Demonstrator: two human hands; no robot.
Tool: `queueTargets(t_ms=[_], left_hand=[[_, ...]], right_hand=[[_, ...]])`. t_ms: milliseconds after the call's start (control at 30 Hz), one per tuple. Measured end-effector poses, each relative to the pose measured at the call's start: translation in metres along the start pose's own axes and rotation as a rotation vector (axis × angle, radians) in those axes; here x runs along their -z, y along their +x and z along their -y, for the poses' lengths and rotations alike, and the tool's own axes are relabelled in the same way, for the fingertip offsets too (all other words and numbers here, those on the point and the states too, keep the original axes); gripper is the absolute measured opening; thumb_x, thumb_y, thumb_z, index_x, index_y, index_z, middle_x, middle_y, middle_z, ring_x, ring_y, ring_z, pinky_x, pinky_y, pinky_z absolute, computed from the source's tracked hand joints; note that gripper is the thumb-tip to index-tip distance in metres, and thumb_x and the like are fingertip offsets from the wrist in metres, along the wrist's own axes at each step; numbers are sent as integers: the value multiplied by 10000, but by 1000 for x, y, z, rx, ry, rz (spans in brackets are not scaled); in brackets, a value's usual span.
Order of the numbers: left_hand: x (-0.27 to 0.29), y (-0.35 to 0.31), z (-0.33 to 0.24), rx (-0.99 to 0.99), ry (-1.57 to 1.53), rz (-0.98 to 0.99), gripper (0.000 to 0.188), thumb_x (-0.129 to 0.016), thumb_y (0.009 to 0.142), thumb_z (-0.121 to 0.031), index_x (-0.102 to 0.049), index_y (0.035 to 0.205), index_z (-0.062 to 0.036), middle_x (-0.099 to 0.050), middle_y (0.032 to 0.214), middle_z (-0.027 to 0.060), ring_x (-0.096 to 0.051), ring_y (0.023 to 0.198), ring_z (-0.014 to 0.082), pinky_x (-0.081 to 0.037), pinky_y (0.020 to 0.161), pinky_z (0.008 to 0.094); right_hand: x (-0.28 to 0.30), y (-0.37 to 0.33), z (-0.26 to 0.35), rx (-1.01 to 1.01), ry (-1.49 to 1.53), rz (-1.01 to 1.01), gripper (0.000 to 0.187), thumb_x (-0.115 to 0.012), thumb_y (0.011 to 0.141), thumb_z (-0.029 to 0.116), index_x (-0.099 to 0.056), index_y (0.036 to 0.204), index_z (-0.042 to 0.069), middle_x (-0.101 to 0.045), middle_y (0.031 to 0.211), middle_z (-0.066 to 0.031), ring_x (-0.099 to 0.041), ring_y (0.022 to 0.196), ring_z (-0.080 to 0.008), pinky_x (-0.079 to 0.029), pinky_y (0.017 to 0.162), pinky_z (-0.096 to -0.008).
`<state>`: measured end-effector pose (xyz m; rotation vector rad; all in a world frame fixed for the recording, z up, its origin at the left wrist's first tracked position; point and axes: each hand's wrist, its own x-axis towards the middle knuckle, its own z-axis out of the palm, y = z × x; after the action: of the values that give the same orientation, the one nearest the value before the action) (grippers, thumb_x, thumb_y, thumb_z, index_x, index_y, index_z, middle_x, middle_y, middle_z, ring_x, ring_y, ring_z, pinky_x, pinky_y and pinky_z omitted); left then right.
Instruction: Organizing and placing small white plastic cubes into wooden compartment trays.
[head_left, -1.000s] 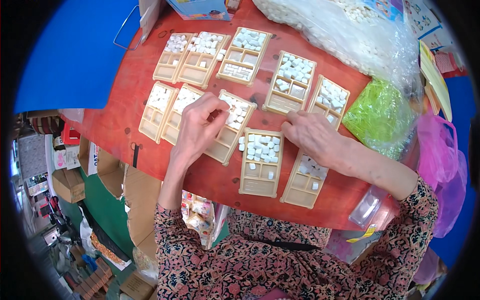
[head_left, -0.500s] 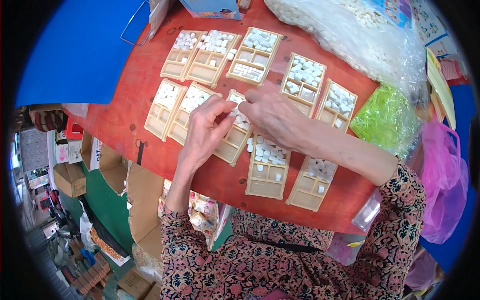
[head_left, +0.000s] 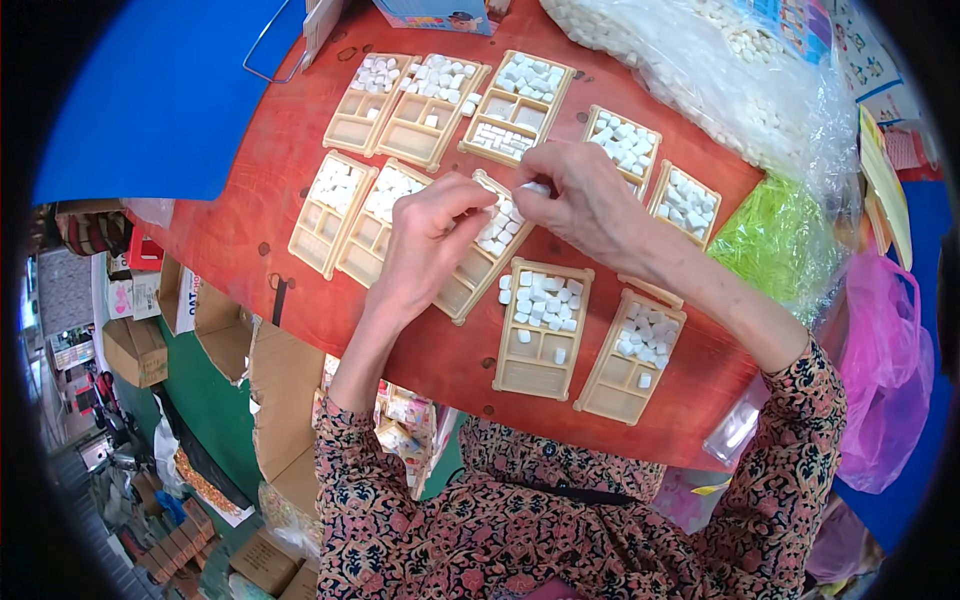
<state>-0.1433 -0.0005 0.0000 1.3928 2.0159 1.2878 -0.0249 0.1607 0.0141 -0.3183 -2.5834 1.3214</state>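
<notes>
My right hand (head_left: 585,200) is over the middle of the red table, its thumb and fingertips pinched on a small white cube (head_left: 537,188). Just to its left, my left hand (head_left: 428,240) has its fingers curled together. Whether anything is between those fingertips is hidden. Under and between both hands lies a beige compartment tray (head_left: 460,293) with white cubes (head_left: 500,230) in its far section; my left hand partly covers it. Closer to me, another beige tray (head_left: 530,378) holds loose cubes, a few of them in its small compartments.
Several similar trays stand around, including one at the far middle (head_left: 517,110) and one near right (head_left: 610,402). A big clear bag of white pieces (head_left: 690,90) fills the far right, beside green shredded filler (head_left: 770,230). A pink plastic bag (head_left: 885,360) hangs at the right.
My right hand has moved right, away from my left hand, and the white cube in its fingertips now shows. My left hand has shifted slightly right.
</notes>
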Motion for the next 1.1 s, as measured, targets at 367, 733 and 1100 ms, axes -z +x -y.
queueTargets(t_ms=[367, 733, 1100], left_hand=[[-2, 6, -12, -253, 290, 103, 151, -692, 710, 43, -628, 847, 44, -584, 844, 135, -586, 770, 292, -467, 664, 357], [-7, -15, -19, -164, 511, 289, 625, -712, 775, -123, -443, 1309, 59, -361, 1443, 204, -281, 1374, 394, -270, 1102, 501], [-15, -31, -13, -22, 615, 367, 941, -724, 768, -300, -180, 1443, 66, -108, 1542, 234, -136, 1434, 364, -146, 1115, 589]], right_hand=[[55, 6, -1, -109, 176, -126, 117, -595, 825, 82, -640, 803, -23, -600, 671, 18, -493, 627, -32, -391, 538, -225], [212, 30, -85, -213, -533, -602, 298, -661, 842, 202, -672, 1073, 15, -689, 864, -88, -627, 763, -158, -491, 698, -295], [110, 3, -18, 109, -435, -383, 274, -656, 802, -10, -625, 1074, 2, -632, 1046, -149, -623, 964, -291, -492, 853, -345]])
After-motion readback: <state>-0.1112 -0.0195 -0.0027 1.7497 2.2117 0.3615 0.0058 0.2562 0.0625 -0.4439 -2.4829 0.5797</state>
